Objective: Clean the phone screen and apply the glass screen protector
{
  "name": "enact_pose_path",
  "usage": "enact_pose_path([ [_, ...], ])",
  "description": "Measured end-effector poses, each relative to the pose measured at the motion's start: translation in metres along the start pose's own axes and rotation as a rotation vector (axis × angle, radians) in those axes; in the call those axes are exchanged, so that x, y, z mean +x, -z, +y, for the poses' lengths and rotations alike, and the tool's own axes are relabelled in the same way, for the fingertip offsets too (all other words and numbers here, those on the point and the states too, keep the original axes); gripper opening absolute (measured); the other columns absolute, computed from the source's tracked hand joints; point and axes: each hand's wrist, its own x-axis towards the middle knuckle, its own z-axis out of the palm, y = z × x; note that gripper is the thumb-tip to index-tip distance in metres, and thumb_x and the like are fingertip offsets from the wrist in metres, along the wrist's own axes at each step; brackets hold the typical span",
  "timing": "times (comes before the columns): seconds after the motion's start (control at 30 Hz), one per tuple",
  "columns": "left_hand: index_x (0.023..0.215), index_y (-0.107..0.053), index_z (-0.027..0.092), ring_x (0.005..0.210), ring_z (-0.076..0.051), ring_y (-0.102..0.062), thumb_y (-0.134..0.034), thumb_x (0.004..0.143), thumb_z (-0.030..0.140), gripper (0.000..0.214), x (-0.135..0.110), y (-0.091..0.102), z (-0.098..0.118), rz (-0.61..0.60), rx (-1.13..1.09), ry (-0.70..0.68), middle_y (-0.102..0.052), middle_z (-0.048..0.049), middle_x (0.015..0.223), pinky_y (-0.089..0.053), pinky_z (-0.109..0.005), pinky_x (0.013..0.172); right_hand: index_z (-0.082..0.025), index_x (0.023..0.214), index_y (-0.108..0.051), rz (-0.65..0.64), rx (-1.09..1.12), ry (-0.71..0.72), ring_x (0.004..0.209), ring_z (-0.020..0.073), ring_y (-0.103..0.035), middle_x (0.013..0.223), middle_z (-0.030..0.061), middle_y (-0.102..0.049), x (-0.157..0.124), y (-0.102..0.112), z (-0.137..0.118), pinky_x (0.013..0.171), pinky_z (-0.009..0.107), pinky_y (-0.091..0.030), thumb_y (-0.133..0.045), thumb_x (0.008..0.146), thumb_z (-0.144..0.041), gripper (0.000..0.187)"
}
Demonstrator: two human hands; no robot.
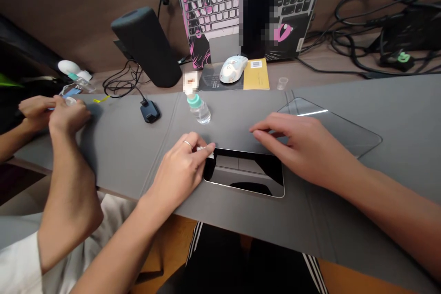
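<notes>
A dark glossy phone (244,172) lies face up on the grey mat (124,142) in front of me. My left hand (181,167), with a ring on one finger, pinches a small white wipe (206,150) against the phone's upper left corner. My right hand (299,144) rests with fingers spread flat on the mat, just past the phone's far right edge, touching its top rim. A clear glass screen protector (344,124) lies beyond the right hand.
A small bottle with a teal cap (199,108) stands behind the phone. A black speaker (146,46), a small black adapter (149,111), a mouse (233,68), a laptop (248,4) and cables (365,36) sit further back. Another person's hands (55,112) work at the left.
</notes>
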Motion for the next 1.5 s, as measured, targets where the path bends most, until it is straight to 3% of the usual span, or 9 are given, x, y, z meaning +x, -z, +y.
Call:
enact_pose_path([
  [0.17,0.113,-0.078,0.019,0.078,-0.016,-0.061,-0.051,0.108,0.012,0.028,-0.024,0.023,0.006,-0.049,0.005,-0.017,-0.066,-0.0047,0.091,-0.053,-0.027,0.064,-0.023,0.095,-0.073,-0.06,0.003,0.005,0.081,0.0204,-0.07,0.091,0.0045,-0.077,0.0,-0.002,0.0,0.073,0.034,-0.049,-0.053,0.106,-0.032,0.024],
  [0.27,0.119,-0.074,0.022,0.081,-0.015,-0.064,-0.06,0.103,0.006,0.027,-0.034,0.039,0.005,0.078,0.021,0.081,-0.068,-0.0039,0.1,-0.054,-0.027,0.067,-0.022,0.096,-0.074,-0.065,-0.005,0.0,0.08,0.0205,-0.069,0.091,0.0046,-0.076,0.001,-0.003,0.0,0.072,0.034,-0.047,-0.055,0.105,-0.033,0.024],
  [0.37,0.116,-0.075,0.026,0.079,-0.015,-0.063,-0.064,0.101,0.008,0.026,-0.027,0.037,0.004,0.193,0.049,0.139,-0.069,-0.0031,0.101,-0.052,-0.028,0.065,-0.022,0.098,-0.075,-0.067,-0.008,0.003,0.08,0.0208,-0.069,0.09,0.0051,-0.076,0.002,-0.003,0.002,0.073,0.034,-0.046,-0.054,0.105,-0.033,0.024],
  [0.57,0.095,-0.076,0.019,0.076,-0.017,-0.057,-0.057,0.105,0.013,0.022,-0.021,0.006,0.017,0.035,0.075,0.056,-0.066,-0.0039,0.086,-0.046,-0.029,0.059,-0.023,0.098,-0.075,-0.065,-0.014,0.004,0.082,0.0217,-0.069,0.091,0.0054,-0.076,0.003,-0.004,0.008,0.073,0.035,-0.046,-0.055,0.105,-0.035,0.024],
  [0.77,0.098,-0.076,0.015,0.072,-0.015,-0.059,-0.056,0.107,0.01,0.022,-0.052,0.03,0.023,-0.04,0.064,0.034,-0.067,-0.004,0.087,-0.047,-0.027,0.059,-0.022,0.1,-0.075,-0.09,-0.02,0.011,0.081,0.0209,-0.069,0.092,0.0055,-0.077,0.002,-0.002,0.006,0.074,0.035,-0.046,-0.053,0.106,-0.036,0.027],
  [0.97,0.1,-0.078,0.018,0.073,-0.016,-0.059,-0.058,0.104,0.012,0.022,-0.012,0.022,0.02,0.028,0.105,0.04,-0.068,-0.0039,0.088,-0.046,-0.029,0.06,-0.022,0.1,-0.076,-0.106,-0.024,0.0,0.081,0.0216,-0.067,0.092,0.0065,-0.076,0.005,-0.004,0.008,0.075,0.035,-0.046,-0.053,0.106,-0.037,0.028],
  [1.17,0.085,-0.075,0.018,0.068,-0.017,-0.056,-0.051,0.102,0.007,0.032,0.014,-0.002,0.039,-0.071,0.17,-0.046,-0.065,-0.0051,0.086,-0.037,-0.03,0.05,-0.021,0.103,-0.076,-0.127,-0.029,-0.017,0.083,0.0225,-0.068,0.094,0.0072,-0.076,0.004,-0.002,0.01,0.076,0.036,-0.046,-0.053,0.106,-0.037,0.028],
  [1.37,0.083,-0.075,0.018,0.055,-0.017,-0.053,-0.039,0.108,0.009,0.045,-0.014,0.042,0.039,-0.206,0.26,-0.149,-0.06,-0.0035,0.074,-0.038,-0.032,0.049,-0.019,0.103,-0.076,-0.15,0.0,-0.025,0.091,0.0233,-0.07,0.1,0.0083,-0.077,0.001,-0.003,0.006,0.08,0.037,-0.049,-0.051,0.107,-0.037,0.03],
  [1.5,0.094,-0.079,0.021,0.057,-0.016,-0.056,-0.049,0.108,0.02,0.033,-0.013,0.063,0.028,-0.134,0.255,0.002,-0.07,-0.0032,0.086,-0.039,-0.03,0.049,-0.02,0.104,-0.076,-0.16,0.011,-0.035,0.093,0.0233,-0.07,0.103,0.008,-0.077,0.001,-0.004,0.006,0.081,0.037,-0.049,-0.053,0.107,-0.039,0.03],
])
